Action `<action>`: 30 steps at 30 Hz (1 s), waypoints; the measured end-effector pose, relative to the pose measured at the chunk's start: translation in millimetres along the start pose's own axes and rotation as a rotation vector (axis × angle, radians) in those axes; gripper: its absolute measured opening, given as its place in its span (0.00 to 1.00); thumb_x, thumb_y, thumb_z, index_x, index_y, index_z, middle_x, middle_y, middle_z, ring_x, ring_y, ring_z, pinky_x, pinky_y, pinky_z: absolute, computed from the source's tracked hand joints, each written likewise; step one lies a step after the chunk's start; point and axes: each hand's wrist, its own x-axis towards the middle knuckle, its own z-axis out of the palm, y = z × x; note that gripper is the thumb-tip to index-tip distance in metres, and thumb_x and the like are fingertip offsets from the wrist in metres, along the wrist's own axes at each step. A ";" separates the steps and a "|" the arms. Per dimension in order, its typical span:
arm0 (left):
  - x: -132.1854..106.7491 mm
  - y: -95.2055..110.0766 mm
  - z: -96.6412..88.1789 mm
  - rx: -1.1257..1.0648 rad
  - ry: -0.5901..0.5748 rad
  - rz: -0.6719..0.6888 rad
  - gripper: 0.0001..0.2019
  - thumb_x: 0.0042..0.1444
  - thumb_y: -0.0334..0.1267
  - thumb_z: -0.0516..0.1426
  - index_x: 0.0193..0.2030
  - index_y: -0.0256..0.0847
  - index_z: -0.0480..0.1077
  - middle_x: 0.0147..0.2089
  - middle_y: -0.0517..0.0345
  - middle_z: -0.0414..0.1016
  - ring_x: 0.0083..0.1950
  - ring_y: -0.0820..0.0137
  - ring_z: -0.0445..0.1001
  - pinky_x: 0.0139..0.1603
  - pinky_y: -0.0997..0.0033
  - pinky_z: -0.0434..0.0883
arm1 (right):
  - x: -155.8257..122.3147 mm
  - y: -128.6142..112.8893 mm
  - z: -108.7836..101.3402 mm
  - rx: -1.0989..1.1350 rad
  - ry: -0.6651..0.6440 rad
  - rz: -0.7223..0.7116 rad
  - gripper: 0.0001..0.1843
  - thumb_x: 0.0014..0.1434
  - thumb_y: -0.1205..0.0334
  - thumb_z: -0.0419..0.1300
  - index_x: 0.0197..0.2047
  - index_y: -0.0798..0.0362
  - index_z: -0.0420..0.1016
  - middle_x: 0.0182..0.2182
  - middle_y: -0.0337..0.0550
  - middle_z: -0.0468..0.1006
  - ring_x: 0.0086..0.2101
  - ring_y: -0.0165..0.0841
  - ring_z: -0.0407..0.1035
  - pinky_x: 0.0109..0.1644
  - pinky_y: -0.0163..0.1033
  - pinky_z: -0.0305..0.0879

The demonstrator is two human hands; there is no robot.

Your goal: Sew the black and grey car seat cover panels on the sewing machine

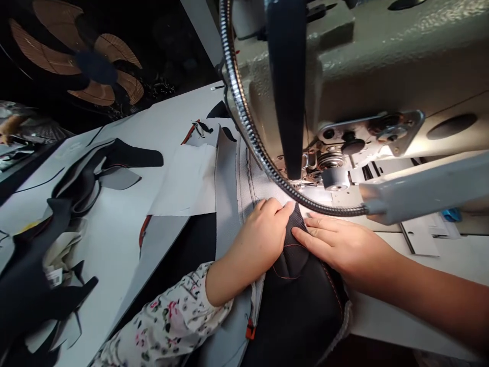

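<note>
A black leather-like cover piece (296, 311) with red stitching lies under my hands, its perforated part (297, 216) leading toward the needle area of a sewing machine (382, 66). My left hand (263, 234) is closed on the piece near its grey fabric edge, fingers curled and thumb pointing at the presser area. On the right side of the same piece, my right hand (340, 244) lies flat with its fingers stretched out, some of them partly behind the machine lamp's flexible neck (244, 107). The needle itself is hidden.
The lamp head (431, 186) juts in from the right, low over my right hand. Cut black and grey pieces (80, 178) are heaped on the white table (114, 219) at left. A fan (95, 66) stands behind. A small blue item (452, 214) lies at right.
</note>
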 end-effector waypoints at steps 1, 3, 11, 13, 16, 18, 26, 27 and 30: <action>0.6 0.8 -1.4 -0.003 -0.008 0.007 0.19 0.66 0.24 0.50 0.60 0.33 0.71 0.43 0.49 0.72 0.45 0.60 0.70 0.50 0.59 0.73 | -2.8 0.1 1.7 -0.007 -0.016 0.006 0.22 0.63 0.77 0.51 0.57 0.62 0.76 0.45 0.54 0.85 0.45 0.42 0.80 0.51 0.49 0.80; 1.6 2.3 -4.2 -0.006 -0.033 0.027 0.17 0.66 0.24 0.50 0.58 0.31 0.72 0.44 0.48 0.73 0.45 0.60 0.70 0.50 0.59 0.74 | -7.3 0.4 3.6 -0.027 -0.038 0.017 0.25 0.61 0.76 0.53 0.61 0.60 0.74 0.47 0.54 0.84 0.47 0.43 0.80 0.51 0.48 0.80; 15.0 -5.7 -4.3 -0.012 -0.053 0.050 0.13 0.66 0.25 0.51 0.50 0.34 0.75 0.46 0.48 0.74 0.47 0.60 0.72 0.52 0.59 0.75 | -6.6 5.2 9.3 -0.138 -0.045 0.065 0.34 0.64 0.77 0.47 0.71 0.52 0.64 0.55 0.52 0.81 0.57 0.41 0.74 0.58 0.48 0.76; 21.2 -9.8 -1.8 -0.001 -0.046 0.063 0.13 0.64 0.24 0.52 0.48 0.34 0.75 0.46 0.48 0.74 0.48 0.59 0.73 0.53 0.58 0.75 | -4.6 7.6 12.2 -0.150 -0.046 0.088 0.31 0.66 0.73 0.48 0.71 0.54 0.65 0.59 0.55 0.78 0.61 0.43 0.70 0.63 0.52 0.73; 28.4 -15.6 2.3 -0.002 0.006 0.106 0.14 0.64 0.23 0.50 0.48 0.34 0.75 0.46 0.47 0.74 0.48 0.59 0.73 0.53 0.58 0.75 | -2.5 7.9 14.9 -0.145 -0.086 0.082 0.32 0.65 0.73 0.48 0.71 0.58 0.65 0.62 0.59 0.75 0.65 0.44 0.65 0.65 0.53 0.71; 31.1 -18.7 3.8 -0.019 0.035 0.132 0.15 0.64 0.23 0.48 0.47 0.34 0.75 0.45 0.48 0.74 0.47 0.60 0.74 0.52 0.60 0.75 | -2.5 5.1 15.9 -0.144 -0.090 0.071 0.32 0.64 0.74 0.46 0.70 0.61 0.65 0.64 0.60 0.73 0.66 0.45 0.64 0.65 0.55 0.71; 35.1 -22.8 -6.3 -0.060 -0.017 0.200 0.14 0.60 0.21 0.49 0.41 0.36 0.75 0.43 0.49 0.75 0.46 0.62 0.76 0.53 0.62 0.76 | -6.5 -7.8 15.8 -0.136 -0.169 0.135 0.29 0.70 0.69 0.47 0.72 0.64 0.63 0.68 0.62 0.68 0.66 0.50 0.63 0.64 0.58 0.72; 35.9 -22.7 -7.7 -0.049 -0.029 0.206 0.14 0.60 0.20 0.49 0.40 0.36 0.75 0.42 0.50 0.76 0.46 0.62 0.76 0.54 0.62 0.76 | -6.5 -7.8 16.1 -0.109 -0.182 0.146 0.29 0.70 0.67 0.48 0.72 0.64 0.62 0.68 0.62 0.67 0.66 0.49 0.63 0.65 0.57 0.71; 39.5 -23.3 -9.4 -0.001 -0.039 0.214 0.13 0.59 0.20 0.50 0.37 0.37 0.74 0.40 0.50 0.76 0.46 0.60 0.76 0.53 0.61 0.76 | -4.6 -6.1 17.1 -0.056 -0.221 0.186 0.30 0.69 0.66 0.51 0.73 0.60 0.61 0.69 0.58 0.66 0.66 0.48 0.64 0.68 0.56 0.69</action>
